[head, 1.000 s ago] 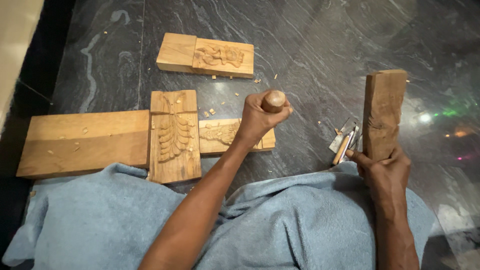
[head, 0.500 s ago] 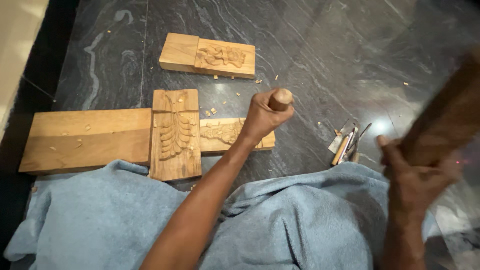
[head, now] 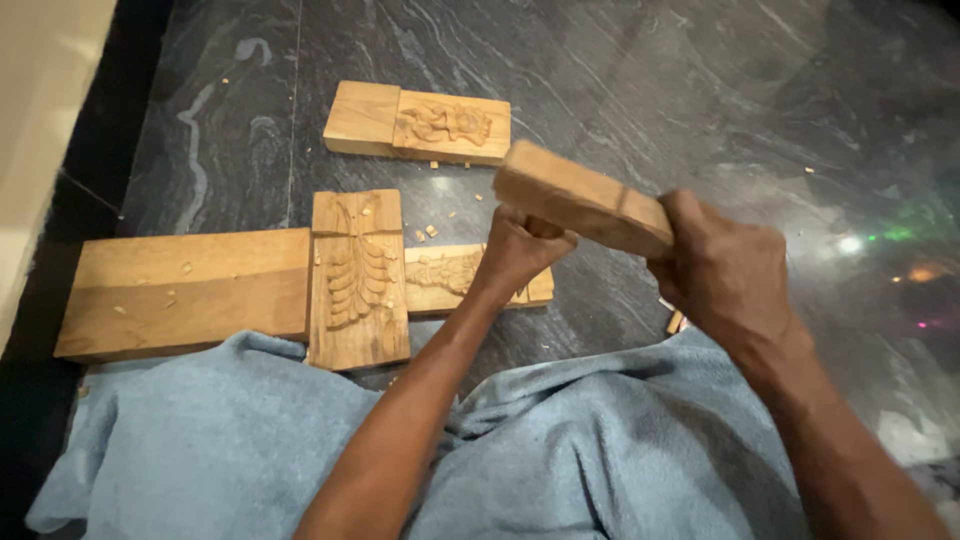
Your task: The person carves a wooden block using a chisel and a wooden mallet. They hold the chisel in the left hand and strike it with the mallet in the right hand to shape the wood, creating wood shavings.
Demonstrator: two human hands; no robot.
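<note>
- Over the carved strip [head: 445, 272] — left hand [head: 520, 250] fisted on a hidden tool.
- Right hand [head: 725, 275] clamps the wooden block [head: 580, 197] — long axis slanting leftward, touching the left fist.

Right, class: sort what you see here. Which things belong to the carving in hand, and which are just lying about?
In use:
- left hand, gripping a tool whose handle is mostly hidden
- right hand, holding the wooden block like a mallet
- small carved panel under the left hand

Lying about:
- leaf-carved panel
- plain plank
- far carved panel
- wood chips
- blue cloth
</note>
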